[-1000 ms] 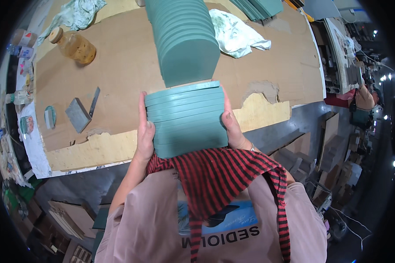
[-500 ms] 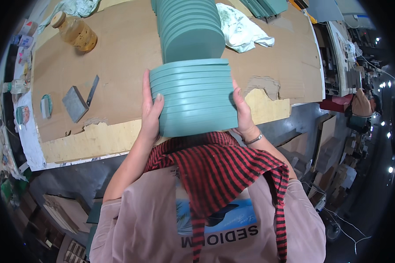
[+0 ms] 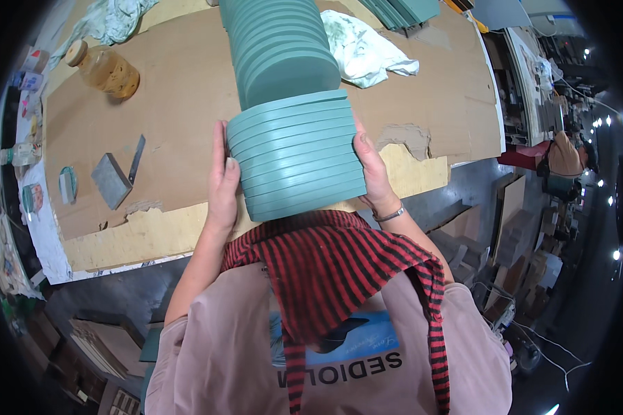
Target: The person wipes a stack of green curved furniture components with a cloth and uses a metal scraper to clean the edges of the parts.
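Note:
I hold a stack of several teal rounded-edge panels (image 3: pixel 298 155) between both hands, above the near edge of the workbench. My left hand (image 3: pixel 223 181) presses the stack's left side and my right hand (image 3: pixel 371 169) presses its right side, a thin bracelet on that wrist. Just beyond it a longer row of the same teal panels (image 3: pixel 277 41) lies fanned on the cardboard-covered bench (image 3: pixel 180 104). A red-and-black striped cloth (image 3: pixel 325 270) hangs below the stack over my chest.
A crumpled white rag (image 3: pixel 363 48) lies right of the row. An amber glass jar (image 3: pixel 107 69) stands at far left. A grey sanding block (image 3: pixel 111 181) and a blade (image 3: pixel 136 159) lie left of my hand. Small paint pots (image 3: pixel 31 197) line the left edge. More teal boards (image 3: pixel 401 10) sit at the back.
The stack in my hands has moved forward and up toward the fanned row of panels. Both hands kept their grip on its sides.

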Demonstrator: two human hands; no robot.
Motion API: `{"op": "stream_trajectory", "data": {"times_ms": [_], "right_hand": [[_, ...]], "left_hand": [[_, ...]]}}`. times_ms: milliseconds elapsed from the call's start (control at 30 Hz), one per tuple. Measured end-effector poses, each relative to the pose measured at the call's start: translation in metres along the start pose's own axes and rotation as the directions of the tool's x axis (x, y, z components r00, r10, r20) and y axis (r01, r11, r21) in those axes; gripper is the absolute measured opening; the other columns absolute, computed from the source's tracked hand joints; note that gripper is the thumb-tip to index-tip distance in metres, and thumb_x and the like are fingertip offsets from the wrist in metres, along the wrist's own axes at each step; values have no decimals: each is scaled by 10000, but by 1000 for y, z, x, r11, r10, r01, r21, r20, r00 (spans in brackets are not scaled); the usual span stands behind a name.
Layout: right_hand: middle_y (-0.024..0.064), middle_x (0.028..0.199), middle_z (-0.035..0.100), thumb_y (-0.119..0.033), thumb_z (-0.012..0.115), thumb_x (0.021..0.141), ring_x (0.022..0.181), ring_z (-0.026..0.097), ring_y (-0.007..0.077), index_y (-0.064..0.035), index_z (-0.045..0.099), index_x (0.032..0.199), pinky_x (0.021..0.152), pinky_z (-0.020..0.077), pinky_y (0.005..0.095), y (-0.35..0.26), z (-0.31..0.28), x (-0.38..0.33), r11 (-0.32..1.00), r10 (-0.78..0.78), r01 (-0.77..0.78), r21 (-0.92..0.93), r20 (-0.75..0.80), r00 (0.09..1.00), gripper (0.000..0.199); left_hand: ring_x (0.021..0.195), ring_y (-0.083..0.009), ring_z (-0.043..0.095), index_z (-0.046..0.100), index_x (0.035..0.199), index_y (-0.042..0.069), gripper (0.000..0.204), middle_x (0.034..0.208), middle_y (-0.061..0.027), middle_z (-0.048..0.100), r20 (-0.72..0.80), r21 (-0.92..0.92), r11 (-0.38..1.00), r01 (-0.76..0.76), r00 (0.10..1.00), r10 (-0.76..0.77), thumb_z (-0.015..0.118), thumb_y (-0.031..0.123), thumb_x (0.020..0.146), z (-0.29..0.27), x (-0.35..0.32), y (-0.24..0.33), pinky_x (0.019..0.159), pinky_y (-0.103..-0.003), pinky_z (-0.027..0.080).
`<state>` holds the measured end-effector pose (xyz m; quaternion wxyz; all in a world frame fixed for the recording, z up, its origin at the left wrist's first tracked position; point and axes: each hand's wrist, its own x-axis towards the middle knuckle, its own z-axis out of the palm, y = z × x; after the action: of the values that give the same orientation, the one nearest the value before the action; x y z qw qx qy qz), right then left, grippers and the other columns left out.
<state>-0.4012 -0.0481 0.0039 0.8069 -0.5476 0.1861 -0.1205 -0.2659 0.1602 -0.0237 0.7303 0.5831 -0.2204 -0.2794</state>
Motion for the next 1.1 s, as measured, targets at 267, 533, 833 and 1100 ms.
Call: {"op": "stream_trajectory", "data": {"times_ms": [267,533,833,1100], "right_hand": [[128,1613,249,-376,416,1035,1477,251,229,-8,166,1572,1194,197,350,-4,4,-1,1000,9,-9,20,-9,1000,697],[142,1624,218,-266,469,968,1505,190,249,3,152,1573,1205,156,352,6,-5,-12,999,-2,2,-53,7,1000,735],[169,1636,168,-228,494,915,1525,122,260,-1,137,1577,1215,115,361,1,-7,-10,996,-58,61,-67,51,997,785],[172,1546,315,-109,502,975,1462,269,245,-7,296,1497,1178,219,352,-17,3,3,999,-43,44,28,-15,999,570]], "left_hand": [[1489,-307,250,200,1550,-41,745,1605,-209,254,-23,100,990,-100,994,103,536,323,992,-14,17,-5,1204,-385,196],[1517,-274,147,126,1564,-31,777,1652,-164,116,26,92,993,-71,997,69,523,314,993,15,-2,16,1211,-375,150],[1511,-270,183,179,1555,-37,699,1639,-164,180,-30,77,997,18,999,-16,468,321,1028,18,-5,14,1211,-378,156],[1477,-292,285,342,1513,-20,657,1576,-187,339,-47,389,921,16,999,3,579,225,951,-6,24,31,1196,-386,217]]}}
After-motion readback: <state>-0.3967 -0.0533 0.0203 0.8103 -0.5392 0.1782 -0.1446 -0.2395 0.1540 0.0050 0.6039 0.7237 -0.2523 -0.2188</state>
